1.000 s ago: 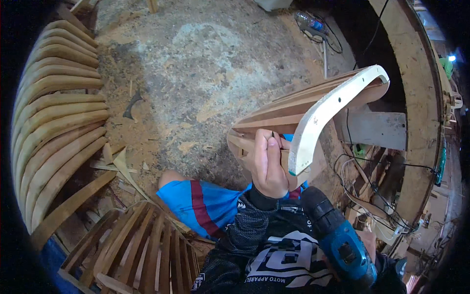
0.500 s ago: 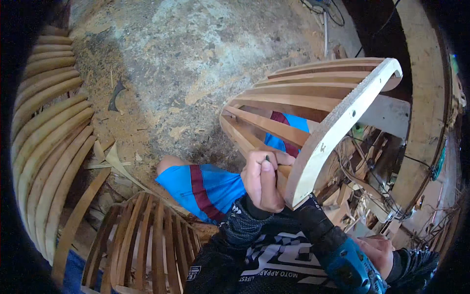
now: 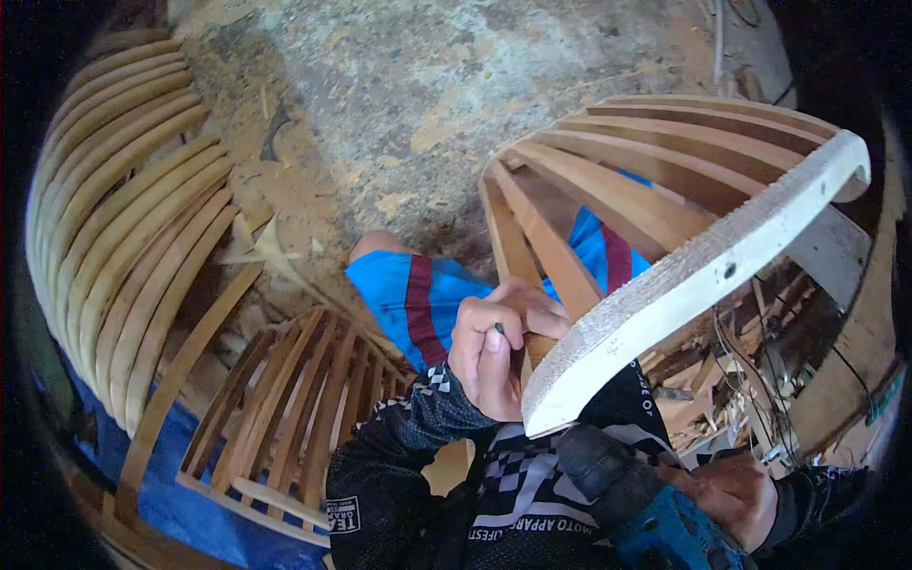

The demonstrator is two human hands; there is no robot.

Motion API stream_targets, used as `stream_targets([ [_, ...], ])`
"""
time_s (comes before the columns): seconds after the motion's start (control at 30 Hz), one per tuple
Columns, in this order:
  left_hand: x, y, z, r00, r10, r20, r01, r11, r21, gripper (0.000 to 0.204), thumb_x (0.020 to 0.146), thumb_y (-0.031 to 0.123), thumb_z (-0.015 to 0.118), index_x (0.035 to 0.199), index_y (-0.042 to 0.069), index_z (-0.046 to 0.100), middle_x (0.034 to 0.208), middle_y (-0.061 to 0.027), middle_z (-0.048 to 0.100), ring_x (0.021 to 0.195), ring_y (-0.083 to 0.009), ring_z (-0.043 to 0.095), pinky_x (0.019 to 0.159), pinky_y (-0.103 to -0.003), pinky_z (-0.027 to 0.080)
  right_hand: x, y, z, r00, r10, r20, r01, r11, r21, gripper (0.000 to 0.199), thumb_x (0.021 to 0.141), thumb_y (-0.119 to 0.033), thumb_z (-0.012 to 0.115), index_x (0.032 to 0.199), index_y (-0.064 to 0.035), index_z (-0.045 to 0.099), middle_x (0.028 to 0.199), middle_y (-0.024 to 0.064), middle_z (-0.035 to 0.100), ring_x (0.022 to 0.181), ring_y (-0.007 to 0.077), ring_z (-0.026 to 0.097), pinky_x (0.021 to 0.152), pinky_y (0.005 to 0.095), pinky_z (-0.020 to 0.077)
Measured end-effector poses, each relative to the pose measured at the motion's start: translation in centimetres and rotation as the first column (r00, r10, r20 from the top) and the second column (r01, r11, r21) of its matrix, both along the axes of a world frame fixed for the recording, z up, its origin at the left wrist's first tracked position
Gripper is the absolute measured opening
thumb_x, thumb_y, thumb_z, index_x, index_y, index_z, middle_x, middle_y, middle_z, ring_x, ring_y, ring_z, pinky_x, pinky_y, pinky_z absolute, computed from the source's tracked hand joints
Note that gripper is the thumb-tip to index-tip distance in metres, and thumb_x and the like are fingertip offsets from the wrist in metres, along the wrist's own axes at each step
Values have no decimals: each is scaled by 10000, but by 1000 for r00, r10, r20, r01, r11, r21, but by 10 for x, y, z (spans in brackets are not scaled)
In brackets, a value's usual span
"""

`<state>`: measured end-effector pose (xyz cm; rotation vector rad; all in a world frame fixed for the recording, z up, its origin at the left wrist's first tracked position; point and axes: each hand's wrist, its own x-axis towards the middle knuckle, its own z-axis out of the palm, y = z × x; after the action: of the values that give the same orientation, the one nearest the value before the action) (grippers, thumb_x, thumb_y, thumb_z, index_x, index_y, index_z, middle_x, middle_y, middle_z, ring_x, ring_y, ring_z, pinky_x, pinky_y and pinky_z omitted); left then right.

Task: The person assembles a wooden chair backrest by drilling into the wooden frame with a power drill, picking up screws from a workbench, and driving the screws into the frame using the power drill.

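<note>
Slatted wooden frame (image 3: pixel 608 190) is steadied by left hand (image 3: pixel 494 347), fingers pinching a screw (image 3: pixel 500 329); right hand (image 3: pixel 736 494) grips the drill (image 3: pixel 632 503), likely driving next.

The blue cordless drill (image 3: pixel 665 518) is cut off by the lower edge, so its bit and trigger are not seen; the right hand (image 3: pixel 736 494) behind it is half covered by the drill body, and its grip cannot be judged; the small dark thing pinched in the left hand (image 3: pixel 494 351) is too small to be told; the near ends of the slats of the curved slatted frame (image 3: pixel 608 199) are hidden behind its white end rail (image 3: pixel 693 275); the tangle of offcuts under that rail is blurred.
</note>
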<state>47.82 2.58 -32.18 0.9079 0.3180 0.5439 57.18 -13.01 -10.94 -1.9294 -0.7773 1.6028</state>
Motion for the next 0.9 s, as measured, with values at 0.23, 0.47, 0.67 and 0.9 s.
stream_targets([
  [0.23, -15, -4, 5, 989, 72, -127, -66, 996, 52, 185, 907, 154, 279, 809, 20, 360, 630, -231, 553, 569, -259, 484, 618, -384, 388, -23, -49, -52, 987, -118, -111, 134, 980, 149, 346, 760, -157, 621, 1024, 65, 598, 722, 89, 595, 575, 212, 584, 579, 325, 472],
  [0.47, -17, -13, -7, 974, 180, -136, -188, 981, -53, 192, 907, 169, 301, 809, 17, 365, 607, -208, 543, 586, -257, 513, 619, -375, 387, -60, -76, -88, 994, -105, 28, 96, 973, 209, 307, 775, -174, 643, 982, 52, 618, 808, 89, 635, 650, 204, 613, 676, 302, 495],
  [0.67, -26, -2, -32, 998, -2, 62, 7, 996, -85, 205, 917, 190, 321, 827, 14, 377, 601, -125, 494, 593, -216, 507, 623, -314, 388, -101, -61, -104, 963, -247, 107, 222, 953, 204, 348, 760, -159, 644, 1024, 61, 590, 816, 101, 638, 657, 212, 623, 670, 307, 501],
  [0.9, -14, -3, -6, 999, 40, -15, -39, 998, 38, 177, 934, 149, 276, 840, 24, 358, 718, -128, 520, 632, -123, 447, 645, -259, 356, -158, -23, -107, 827, -463, 318, 420, 886, 196, 403, 742, -142, 645, 1074, 71, 558, 824, 114, 642, 666, 222, 634, 663, 313, 508],
])
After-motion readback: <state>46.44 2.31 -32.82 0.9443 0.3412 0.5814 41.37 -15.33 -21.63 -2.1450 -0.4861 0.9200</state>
